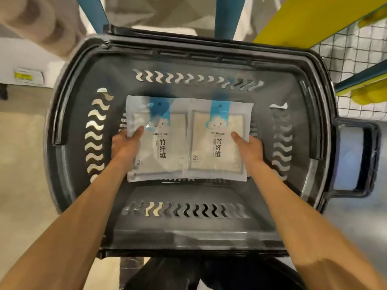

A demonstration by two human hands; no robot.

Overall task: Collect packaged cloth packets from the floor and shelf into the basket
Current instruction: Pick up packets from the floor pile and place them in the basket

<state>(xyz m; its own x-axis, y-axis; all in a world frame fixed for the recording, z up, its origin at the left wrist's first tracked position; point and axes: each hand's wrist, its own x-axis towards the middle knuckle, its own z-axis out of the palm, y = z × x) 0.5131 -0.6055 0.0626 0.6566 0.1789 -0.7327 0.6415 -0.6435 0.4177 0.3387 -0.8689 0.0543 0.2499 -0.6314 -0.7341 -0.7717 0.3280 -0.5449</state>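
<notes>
I see my left hand [125,146] pinching one packet [155,141], my right hand [249,150] pinching the other packet [217,141], both over the basket [69,164] middle.

Blurred pale rolls [39,24] lie at the far left, and nearer on the left a white box [12,65] carries a yellow label [23,76]. Two blue posts [227,15] stand at the far edge with grey crumpled wrapping [163,11] between them, and a yellow beam [314,19] slants across the far right beside a dark wire mesh [356,51]. Dark trousers [188,275] show at the near edge.
</notes>
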